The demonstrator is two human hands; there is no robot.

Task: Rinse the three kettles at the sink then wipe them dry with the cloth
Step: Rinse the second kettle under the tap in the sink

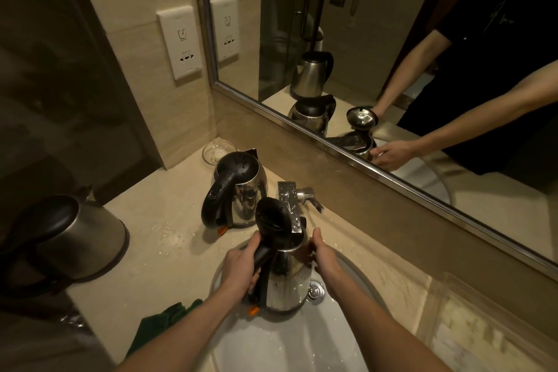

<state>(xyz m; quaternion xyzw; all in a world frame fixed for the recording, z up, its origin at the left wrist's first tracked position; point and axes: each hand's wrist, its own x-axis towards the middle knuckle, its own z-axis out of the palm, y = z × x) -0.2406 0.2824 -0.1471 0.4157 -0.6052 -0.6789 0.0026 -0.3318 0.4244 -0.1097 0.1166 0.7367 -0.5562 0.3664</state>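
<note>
Head view, looking down at a dim bathroom sink (302, 344): the left hand (238, 263) is wrapped round the black handle of a steel kettle (291, 284), and the right hand (324, 257) cups the wet steel body on the opposite side, thumb up by the rim. The kettle hangs upright over the basin, its lid (270, 217) tipped open, the mouth just under the tap (290, 202) directly beyond the grip. Whether water is running cannot be told. Beyond and left of the grip a second kettle (241, 190) stands on the counter (169, 251); a third kettle (75, 235) sits well off to the left at the counter's edge. The green cloth (160, 323) lies nearer the body than the gripping left hand, beside that forearm. To rinse well, it seems wise to keep the mouth centred under the spout, support the slick body firmly, swirl, then tip out over the basin away from the orange switch at the base.
</note>
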